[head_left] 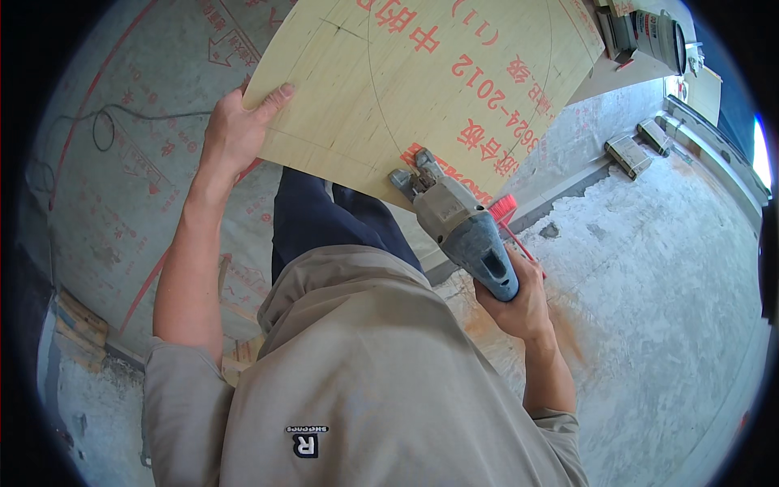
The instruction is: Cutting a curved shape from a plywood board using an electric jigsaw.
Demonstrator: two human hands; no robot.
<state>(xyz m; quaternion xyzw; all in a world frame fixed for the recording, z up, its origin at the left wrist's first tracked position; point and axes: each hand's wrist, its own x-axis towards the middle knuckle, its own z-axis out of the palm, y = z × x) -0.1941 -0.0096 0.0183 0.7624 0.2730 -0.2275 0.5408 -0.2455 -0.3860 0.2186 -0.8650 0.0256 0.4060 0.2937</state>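
- Board, pale yellow wood, red print and thin curved pencil-like lines on its upper face (324, 105): held in front of the person's body, one near edge above the dark trousers (324, 215).
- Power tool, grey and blue, two-pronged head (466, 227): set at the board's near edge; one prong seen over the upper face; exact contact cannot be told.
- Left hand (234, 134): the board's left edge is gripped, thumb laid on top, remaining fingers hidden beneath; their spread cannot be told.
- Right hand (519, 302): the tool's rear body is grasped, fingers closed around it.
- Brush, red (503, 209): seen just beside the tool; its support cannot be told.
- Two small blocks (628, 156): placed on the grey floor (673, 260), right.
- Dark container (659, 39): stood on a pale surface (625, 79), upper right.
- Cable, thin (154, 114): trailed across a red-printed floor covering (146, 195), left.
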